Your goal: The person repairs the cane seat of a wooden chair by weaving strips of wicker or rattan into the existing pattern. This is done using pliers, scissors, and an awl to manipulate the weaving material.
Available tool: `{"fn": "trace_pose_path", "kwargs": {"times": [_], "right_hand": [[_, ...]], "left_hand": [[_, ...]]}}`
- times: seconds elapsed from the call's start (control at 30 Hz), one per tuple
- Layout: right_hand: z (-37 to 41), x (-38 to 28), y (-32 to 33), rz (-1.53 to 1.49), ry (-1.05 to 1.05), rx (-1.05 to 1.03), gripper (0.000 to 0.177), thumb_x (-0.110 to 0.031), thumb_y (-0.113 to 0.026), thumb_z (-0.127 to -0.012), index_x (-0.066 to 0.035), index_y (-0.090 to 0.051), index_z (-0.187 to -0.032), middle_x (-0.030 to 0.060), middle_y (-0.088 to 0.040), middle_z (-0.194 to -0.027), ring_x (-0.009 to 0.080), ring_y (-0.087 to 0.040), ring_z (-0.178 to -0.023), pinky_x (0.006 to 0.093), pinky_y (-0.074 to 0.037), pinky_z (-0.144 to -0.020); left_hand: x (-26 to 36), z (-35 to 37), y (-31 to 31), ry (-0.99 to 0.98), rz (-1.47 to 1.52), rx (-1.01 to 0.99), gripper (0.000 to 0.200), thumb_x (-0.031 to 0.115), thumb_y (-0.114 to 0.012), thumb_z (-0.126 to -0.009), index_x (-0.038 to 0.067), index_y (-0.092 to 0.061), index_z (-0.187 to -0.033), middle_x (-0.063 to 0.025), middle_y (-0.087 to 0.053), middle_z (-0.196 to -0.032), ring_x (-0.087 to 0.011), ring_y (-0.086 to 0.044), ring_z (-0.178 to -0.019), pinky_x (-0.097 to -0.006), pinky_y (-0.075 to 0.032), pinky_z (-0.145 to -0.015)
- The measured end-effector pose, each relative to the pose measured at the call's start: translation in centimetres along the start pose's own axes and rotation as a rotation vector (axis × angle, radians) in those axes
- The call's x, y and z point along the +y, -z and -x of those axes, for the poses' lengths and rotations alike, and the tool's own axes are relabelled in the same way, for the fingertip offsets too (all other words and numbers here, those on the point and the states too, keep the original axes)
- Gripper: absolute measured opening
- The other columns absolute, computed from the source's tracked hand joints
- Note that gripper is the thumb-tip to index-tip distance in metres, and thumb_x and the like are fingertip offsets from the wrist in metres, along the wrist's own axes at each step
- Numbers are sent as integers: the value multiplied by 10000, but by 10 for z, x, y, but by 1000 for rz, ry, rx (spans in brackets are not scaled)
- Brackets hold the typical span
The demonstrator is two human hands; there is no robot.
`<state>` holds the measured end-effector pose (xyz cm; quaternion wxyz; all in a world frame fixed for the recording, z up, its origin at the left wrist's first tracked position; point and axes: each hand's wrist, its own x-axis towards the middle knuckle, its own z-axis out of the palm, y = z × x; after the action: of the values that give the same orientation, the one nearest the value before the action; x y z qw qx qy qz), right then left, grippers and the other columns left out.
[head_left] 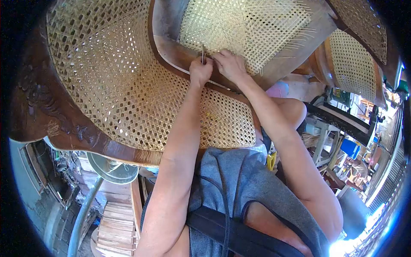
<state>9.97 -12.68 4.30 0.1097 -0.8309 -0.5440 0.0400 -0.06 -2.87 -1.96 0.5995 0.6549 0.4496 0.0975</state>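
My left hand [200,72] is closed around a thin metal tool [203,53], which stands up out of the fist at the inner edge of a wooden frame [177,53]. The tool's exact kind is too small to tell. Close on the right, my right hand [232,66] rests at the border of the woven cane panel [218,25] set in that frame. Its fingers are bent down against the edge, and what they pinch, if anything, is hidden. Loose cane ends [299,36] stick out along the panel's right side.
Beneath my forearms lies a large cane-woven piece [115,85] with a carved dark wood rim [38,103]. Another caned piece [353,62] stands at the right. A metal basin [115,169] and a slatted wooden piece [115,227] are at lower left.
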Motion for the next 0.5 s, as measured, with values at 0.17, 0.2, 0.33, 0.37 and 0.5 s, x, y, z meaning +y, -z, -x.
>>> {"fn": "trace_pose_path", "kwargs": {"times": [0.17, 0.2, 0.33, 0.37, 0.5], "right_hand": [[-4, 5, -5, 111, 58, -54, 135, -203, -589, -873, -171, -612, -1003, 42, -559, -914, 296, -646, -661, 447, -526, -516], [-3, 6, -5, 91, 102, -34, 130, -211, -585, -880, -165, -604, -1000, 46, -556, -903, 294, -646, -656, 443, -525, -509], [-5, 11, -2, 113, 183, -31, 114, -206, -598, -871, -146, -589, -968, 57, -556, -880, 287, -642, -643, 424, -524, -506], [-6, 12, -1, 115, 190, -35, 114, -206, -598, -871, -146, -589, -968, 57, -556, -880, 287, -642, -643, 424, -524, -506], [-8, 13, 1, -1, 169, -108, 143, -204, -609, -853, -122, -574, -965, 99, -566, -945, 335, -648, -693, 467, -539, -593]], "left_hand": [[2, 3, 5, -94, -67, 97, 277, 275, -691, -810, 0, -699, -839, -241, -675, -797, -394, -666, -814, -448, -510, -769], [6, 3, 8, -55, -70, 84, 279, 278, -719, -795, 3, -700, -837, -237, -677, -798, -392, -666, -813, -445, -511, -769], [15, 7, 13, -42, -85, 77, 308, 292, -772, -760, 2, -692, -829, -232, -678, -802, -393, -666, -808, -441, -515, -761], [17, 8, 13, -38, -78, 82, 308, 292, -772, -760, 2, -692, -829, -232, -678, -802, -393, -666, -808, -441, -515, -761], [22, 10, 11, -11, -94, 108, 315, 286, -772, -762, -12, -680, -803, -241, -675, -803, -395, -667, -799, -443, -518, -751]]}}
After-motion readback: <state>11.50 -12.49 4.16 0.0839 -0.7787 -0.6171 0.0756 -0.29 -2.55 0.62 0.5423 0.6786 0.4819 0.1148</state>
